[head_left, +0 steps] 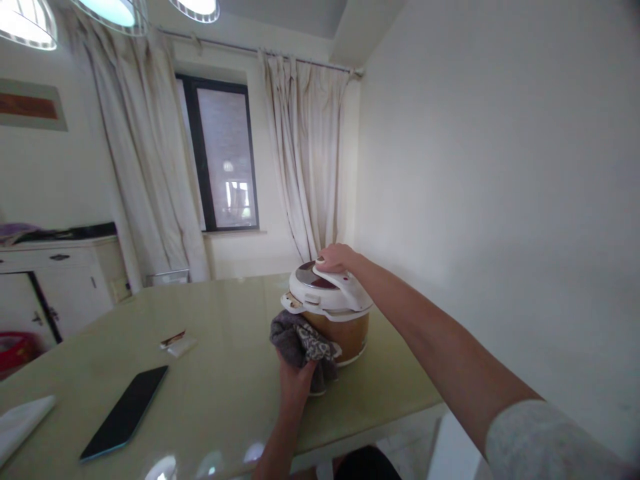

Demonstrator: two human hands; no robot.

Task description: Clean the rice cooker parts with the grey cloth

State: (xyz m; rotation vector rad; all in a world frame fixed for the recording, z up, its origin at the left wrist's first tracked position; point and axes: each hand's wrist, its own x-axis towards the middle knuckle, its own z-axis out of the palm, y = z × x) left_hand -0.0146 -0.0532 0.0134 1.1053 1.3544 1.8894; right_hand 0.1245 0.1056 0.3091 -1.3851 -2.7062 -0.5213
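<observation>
A brown and white electric pressure cooker (350,333) stands on the pale green table (225,373), near its right edge. My right hand (336,257) rests on top of the cooker's white lid handle (333,283), fingers curled over it. My left hand (295,380) presses a grey patterned cloth (303,343) against the cooker's left front side, fingers closed on the cloth.
A dark phone (125,413) lies on the table at the left, with a small packet (177,343) beyond it and a white cloth (23,423) at the far left edge. A white cabinet (55,283) stands at the left wall. Curtains frame a window (225,160) behind.
</observation>
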